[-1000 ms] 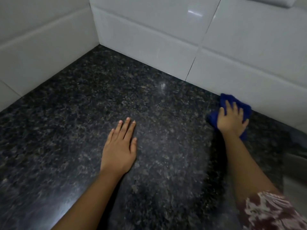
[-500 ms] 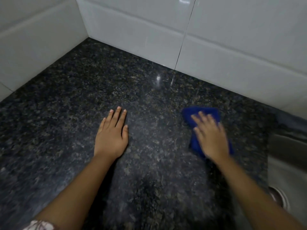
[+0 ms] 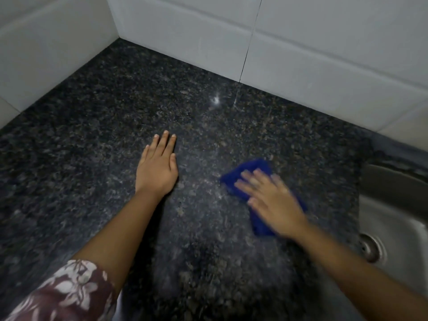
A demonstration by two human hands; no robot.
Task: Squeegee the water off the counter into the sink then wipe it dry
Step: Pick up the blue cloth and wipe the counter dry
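I see the left hand (image 3: 157, 169) flat on the dark speckled desk (image 3: 92, 135), mid-surface, fingers straight & together, gripping nothing. Right hand (image 3: 271, 200) is blurred, palm down w/ fingers spread, pressing on the blue cloth (image 3: 249, 169) rather than closed round it. Cloth lies on the desk toward its right edge, near the steel sink (image 3: 393, 216) but apart from it. Sink drain (image 3: 370, 249) shows at far right. White tiled wall (image 3: 324, 54) meets the desk's back edge; floral sleeve (image 3: 64, 295) covers the left upper arm.
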